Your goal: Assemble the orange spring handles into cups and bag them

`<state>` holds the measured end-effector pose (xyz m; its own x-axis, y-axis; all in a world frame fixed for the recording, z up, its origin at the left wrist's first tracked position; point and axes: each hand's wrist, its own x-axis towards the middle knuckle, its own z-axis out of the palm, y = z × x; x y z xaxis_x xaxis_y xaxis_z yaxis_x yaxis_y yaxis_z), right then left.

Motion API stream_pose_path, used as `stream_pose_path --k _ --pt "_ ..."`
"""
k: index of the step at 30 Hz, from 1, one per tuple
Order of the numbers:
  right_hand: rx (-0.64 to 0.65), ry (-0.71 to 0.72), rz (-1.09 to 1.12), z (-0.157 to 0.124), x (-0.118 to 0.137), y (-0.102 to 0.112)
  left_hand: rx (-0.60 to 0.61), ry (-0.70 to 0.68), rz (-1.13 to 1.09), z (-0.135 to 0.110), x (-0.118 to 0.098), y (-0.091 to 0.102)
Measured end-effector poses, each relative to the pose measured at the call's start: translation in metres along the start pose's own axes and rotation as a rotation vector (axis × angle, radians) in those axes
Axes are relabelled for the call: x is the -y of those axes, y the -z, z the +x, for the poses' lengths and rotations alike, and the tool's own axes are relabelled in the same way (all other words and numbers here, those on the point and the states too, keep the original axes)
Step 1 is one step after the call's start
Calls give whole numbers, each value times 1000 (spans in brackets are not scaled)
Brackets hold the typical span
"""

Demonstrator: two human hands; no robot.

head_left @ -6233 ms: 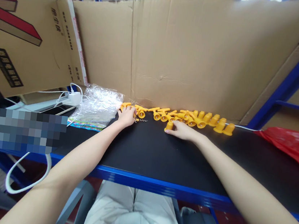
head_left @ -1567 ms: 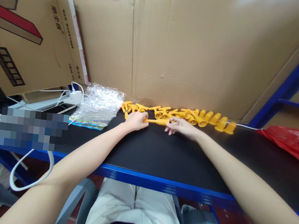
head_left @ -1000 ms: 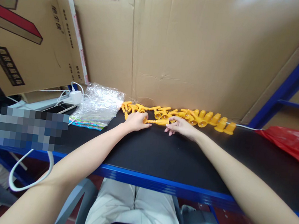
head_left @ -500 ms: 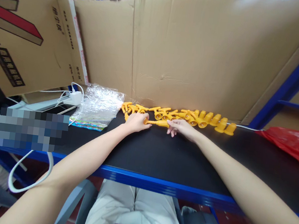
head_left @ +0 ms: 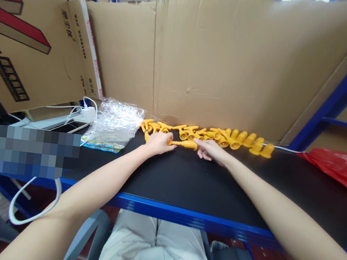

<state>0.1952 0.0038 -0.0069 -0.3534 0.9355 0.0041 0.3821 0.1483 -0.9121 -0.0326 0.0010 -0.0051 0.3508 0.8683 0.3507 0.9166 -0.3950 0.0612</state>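
My left hand [head_left: 158,142] is closed round the left end of a long yellow plastic part [head_left: 183,143] that lies across the black shelf top [head_left: 186,178]. My right hand [head_left: 209,149] pinches the same part at its right end, fingers curled. Behind both hands runs a row of several yellow plastic pieces [head_left: 223,137]: T-shaped ones on the left, small cup-shaped ones [head_left: 261,147] on the right, all against the cardboard wall.
A crumpled clear plastic bag [head_left: 115,123] lies left of the hands, with a white power strip and cables [head_left: 83,114] beyond it. A red plastic bag [head_left: 342,169] sits at the right. Cardboard sheets [head_left: 219,64] wall the back; a blue shelf edge [head_left: 182,215] runs along the front.
Earlier each hand rested on a separate yellow piece in the row. Now both hold one long yellow part between them, just in front of the row; the right hand has drawn in slightly.
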Motion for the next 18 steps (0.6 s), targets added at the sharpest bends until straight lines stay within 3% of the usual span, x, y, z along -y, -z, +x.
stream_pose_path --k 7,18 --pt "40 -19 69 1 -2 4 -2 13 -24 2 3 -3" --pt "46 115 51 2 -9 5 19 32 -38 2 6 -2"
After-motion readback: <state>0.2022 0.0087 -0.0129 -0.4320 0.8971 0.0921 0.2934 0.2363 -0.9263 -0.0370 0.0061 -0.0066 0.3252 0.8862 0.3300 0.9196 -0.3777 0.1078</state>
